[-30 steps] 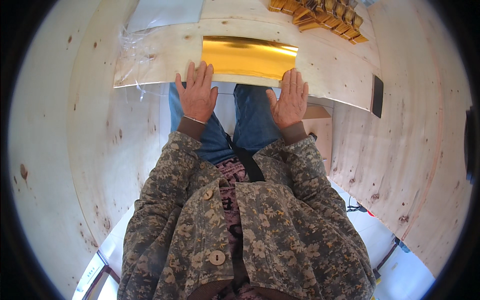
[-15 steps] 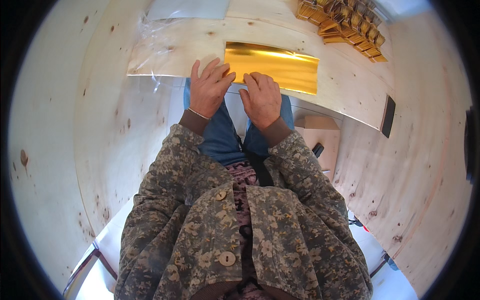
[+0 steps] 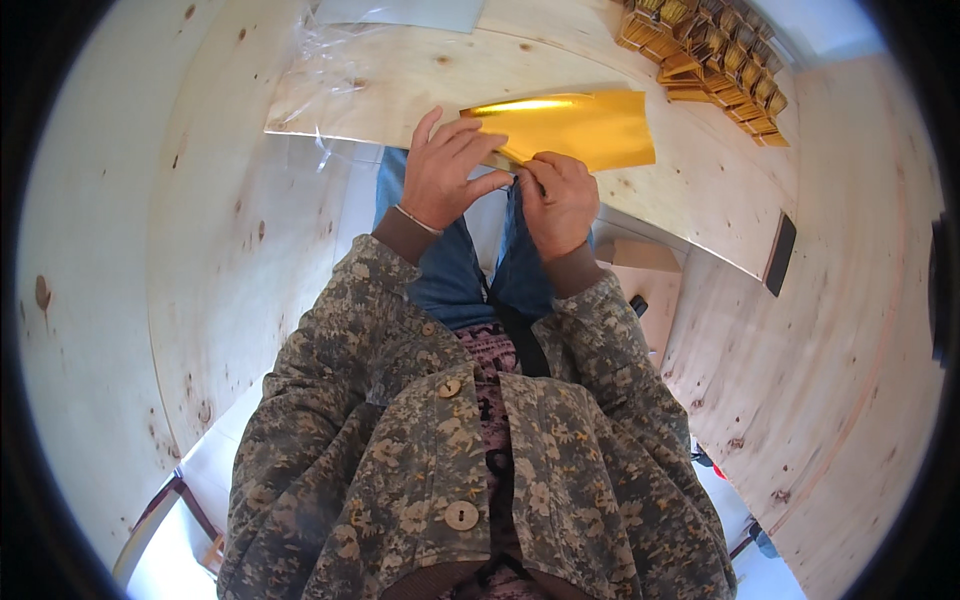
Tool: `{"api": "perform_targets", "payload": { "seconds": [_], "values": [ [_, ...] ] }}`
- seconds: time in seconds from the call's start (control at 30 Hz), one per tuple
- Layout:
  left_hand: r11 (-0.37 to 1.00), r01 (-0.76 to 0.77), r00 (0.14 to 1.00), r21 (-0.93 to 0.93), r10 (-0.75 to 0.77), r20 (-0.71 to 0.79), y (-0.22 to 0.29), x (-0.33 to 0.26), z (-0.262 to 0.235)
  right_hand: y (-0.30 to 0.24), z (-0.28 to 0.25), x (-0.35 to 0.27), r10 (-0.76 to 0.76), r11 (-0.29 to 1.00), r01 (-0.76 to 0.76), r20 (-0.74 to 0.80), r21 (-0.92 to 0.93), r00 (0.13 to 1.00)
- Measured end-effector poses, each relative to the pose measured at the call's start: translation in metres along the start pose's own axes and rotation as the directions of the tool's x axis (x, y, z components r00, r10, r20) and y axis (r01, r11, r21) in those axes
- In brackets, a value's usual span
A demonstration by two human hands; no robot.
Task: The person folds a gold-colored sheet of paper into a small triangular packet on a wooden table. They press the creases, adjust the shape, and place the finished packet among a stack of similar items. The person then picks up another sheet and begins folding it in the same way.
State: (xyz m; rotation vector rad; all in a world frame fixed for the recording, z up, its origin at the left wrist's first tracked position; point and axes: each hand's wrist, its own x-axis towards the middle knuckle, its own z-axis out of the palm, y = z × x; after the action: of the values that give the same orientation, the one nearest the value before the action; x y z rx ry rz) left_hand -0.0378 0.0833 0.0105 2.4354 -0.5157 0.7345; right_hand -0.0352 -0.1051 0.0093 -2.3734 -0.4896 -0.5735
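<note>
A sheet of shiny gold foil paper (image 3: 590, 125) lies at the near edge of the wooden table, its near left part lifted and curled over. My right hand (image 3: 561, 200) is closed on the sheet's near edge, thumb and bent fingers pinching it. Over the left end of the sheet, my left hand (image 3: 447, 170) is open: the fingers stretch across the foil, and the thumb stands apart, close to the right fingertips. The fingers partly hide the curled part of the sheet.
Folded gold paper pieces (image 3: 715, 65) stand in packed rows at the far right of the table (image 3: 400, 75). Clear plastic film (image 3: 325, 85) and a pale sheet (image 3: 400, 12) lie at the far left. Below, to the right, is a cardboard box (image 3: 645, 285). Wooden panels flank both sides.
The gold foil sheet lay flat; now its near left part is lifted and curled. My right hand has closed on the near edge, and my left hand has moved slightly right.
</note>
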Motion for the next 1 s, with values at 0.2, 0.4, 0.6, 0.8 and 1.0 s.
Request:
{"api": "perform_targets", "payload": {
  "seconds": [0.2,0.4,0.6,0.8,1.0],
  "values": [
    [0.982,0.173,0.985,-0.069,-0.172,0.022,-0.019,0.007,0.009,0.007,-0.008,0.028,0.297,0.933,-0.311,0.102,0.180,0.949],
    [0.955,0.295,0.954,-0.024,-0.295,-0.049,-0.015,0.014,0.021,0.016,-0.005,0.046,0.414,0.896,-0.436,0.186,0.091,0.891],
    [0.979,0.156,0.987,0.129,-0.151,-0.046,0.009,0.004,0.018,0.012,-0.001,0.038,0.455,0.880,-0.469,0.146,0.078,0.878],
    [0.973,0.159,0.970,0.168,-0.186,0.158,0.017,-0.009,0.026,0.017,-0.003,0.040,0.497,0.825,-0.535,0.216,0.183,0.840],
    [0.964,0.180,0.954,0.197,-0.220,0.203,0.015,-0.015,0.031,0.028,-0.024,0.027,0.433,0.781,-0.513,0.285,0.357,0.856]
  ]
}}
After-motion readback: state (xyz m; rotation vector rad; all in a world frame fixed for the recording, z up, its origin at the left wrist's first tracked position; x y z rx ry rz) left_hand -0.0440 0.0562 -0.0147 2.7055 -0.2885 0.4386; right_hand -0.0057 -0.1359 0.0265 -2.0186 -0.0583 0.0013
